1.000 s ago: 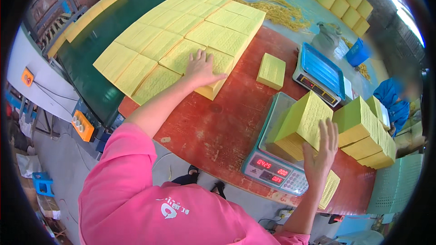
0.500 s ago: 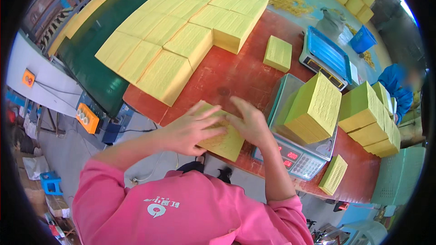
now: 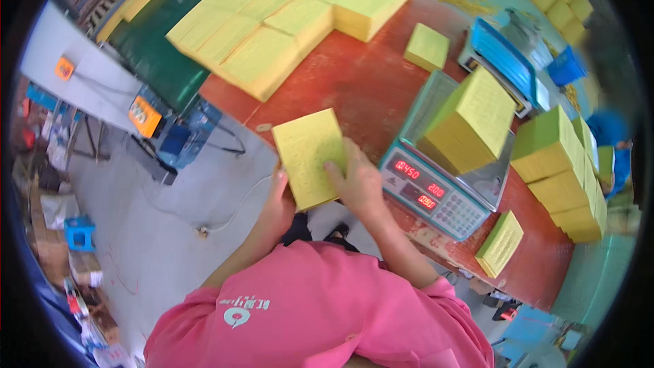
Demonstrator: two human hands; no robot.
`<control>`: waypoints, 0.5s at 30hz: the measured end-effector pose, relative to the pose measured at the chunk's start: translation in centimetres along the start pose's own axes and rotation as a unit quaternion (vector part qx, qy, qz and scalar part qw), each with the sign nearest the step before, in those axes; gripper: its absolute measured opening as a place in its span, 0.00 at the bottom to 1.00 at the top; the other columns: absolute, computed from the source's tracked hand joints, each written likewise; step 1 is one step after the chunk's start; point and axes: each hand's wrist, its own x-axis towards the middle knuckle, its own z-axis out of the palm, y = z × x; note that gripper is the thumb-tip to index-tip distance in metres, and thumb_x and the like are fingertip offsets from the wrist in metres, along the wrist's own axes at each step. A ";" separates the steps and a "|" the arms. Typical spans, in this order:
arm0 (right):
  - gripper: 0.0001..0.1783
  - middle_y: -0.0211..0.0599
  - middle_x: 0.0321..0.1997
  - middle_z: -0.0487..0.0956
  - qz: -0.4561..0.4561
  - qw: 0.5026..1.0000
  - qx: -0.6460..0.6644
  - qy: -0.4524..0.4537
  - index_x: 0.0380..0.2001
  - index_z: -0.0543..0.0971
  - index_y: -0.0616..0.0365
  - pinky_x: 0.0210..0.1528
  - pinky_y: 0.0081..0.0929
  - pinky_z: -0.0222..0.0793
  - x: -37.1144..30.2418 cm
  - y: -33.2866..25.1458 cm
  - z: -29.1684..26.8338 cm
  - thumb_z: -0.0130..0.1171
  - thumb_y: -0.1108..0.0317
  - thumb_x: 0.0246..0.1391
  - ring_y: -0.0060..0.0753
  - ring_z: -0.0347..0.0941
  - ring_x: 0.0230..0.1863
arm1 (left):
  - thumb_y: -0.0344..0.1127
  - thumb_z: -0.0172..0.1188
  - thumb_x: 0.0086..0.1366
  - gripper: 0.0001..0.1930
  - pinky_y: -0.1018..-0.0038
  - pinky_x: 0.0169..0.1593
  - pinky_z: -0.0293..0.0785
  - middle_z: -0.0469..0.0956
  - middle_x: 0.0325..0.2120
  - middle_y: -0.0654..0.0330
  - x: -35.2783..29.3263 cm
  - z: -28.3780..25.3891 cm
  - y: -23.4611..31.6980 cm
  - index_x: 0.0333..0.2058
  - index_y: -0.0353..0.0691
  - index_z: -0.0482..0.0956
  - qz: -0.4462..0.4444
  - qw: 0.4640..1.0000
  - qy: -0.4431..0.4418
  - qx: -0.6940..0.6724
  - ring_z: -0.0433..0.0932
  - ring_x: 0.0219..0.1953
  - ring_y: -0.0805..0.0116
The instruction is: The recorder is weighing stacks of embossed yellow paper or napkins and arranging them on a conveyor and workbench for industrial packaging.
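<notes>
Between my two hands is a stack of yellow paper (image 3: 310, 150), tilted up at the near edge of the red table. My left hand (image 3: 277, 201) grips its lower left side, with the fingers partly hidden behind it. My right hand (image 3: 361, 180) holds the right side, its thumb lying on the top face. To the right stands a digital scale (image 3: 436, 194) with lit red figures, bearing a tall stack of yellow paper (image 3: 477, 119). A small stack of yellow paper (image 3: 501, 244) lies to the right of the scale's keypad.
Many yellow stacks form a large block (image 3: 272, 24) at the far left, beside a green surface (image 3: 153, 44). Another small stack (image 3: 427, 46) lies before a blue-trayed scale (image 3: 504, 61). More stacks (image 3: 558, 170) stand at right, near a person in blue (image 3: 616, 163).
The stack between my hands has been lifted and tilted up from the table edge. My left hand has moved from its top to its lower left side. The view has shifted.
</notes>
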 end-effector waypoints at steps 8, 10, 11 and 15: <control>0.34 0.59 0.47 0.78 0.044 0.977 0.194 -0.079 0.60 0.66 0.67 0.50 0.39 0.73 -4.5 0.7 -5.6 0.60 0.56 0.56 0.55 0.77 0.48 | 0.40 0.53 0.69 0.29 0.65 0.64 0.63 0.65 0.61 0.52 -3.8 5.0 1.8 0.64 0.37 0.56 0.021 0.974 0.016 0.224 0.65 0.63 0.62; 0.31 0.49 0.54 0.77 0.082 0.946 0.310 -0.049 0.62 0.64 0.68 0.55 0.32 0.70 -5.3 2.0 -8.6 0.55 0.59 0.63 0.33 0.74 0.56 | 0.37 0.53 0.69 0.27 0.66 0.63 0.64 0.66 0.60 0.51 -3.8 6.4 3.6 0.63 0.35 0.59 0.038 0.963 -0.018 0.265 0.67 0.62 0.62; 0.33 0.51 0.53 0.78 0.076 0.949 0.305 -0.014 0.61 0.65 0.68 0.53 0.33 0.72 -5.5 3.1 -9.8 0.56 0.54 0.63 0.37 0.76 0.53 | 0.34 0.52 0.69 0.24 0.66 0.63 0.65 0.68 0.59 0.50 -3.6 7.4 4.8 0.61 0.33 0.61 0.087 0.923 -0.074 0.367 0.68 0.61 0.62; 0.39 0.42 0.48 0.77 0.109 0.891 0.440 -0.020 0.62 0.67 0.66 0.40 0.27 0.75 -4.3 3.0 -17.4 0.51 0.41 0.63 0.30 0.75 0.40 | 0.28 0.50 0.71 0.19 0.66 0.63 0.65 0.71 0.57 0.46 0.9 15.0 8.8 0.58 0.30 0.65 0.254 0.785 -0.288 0.487 0.70 0.60 0.61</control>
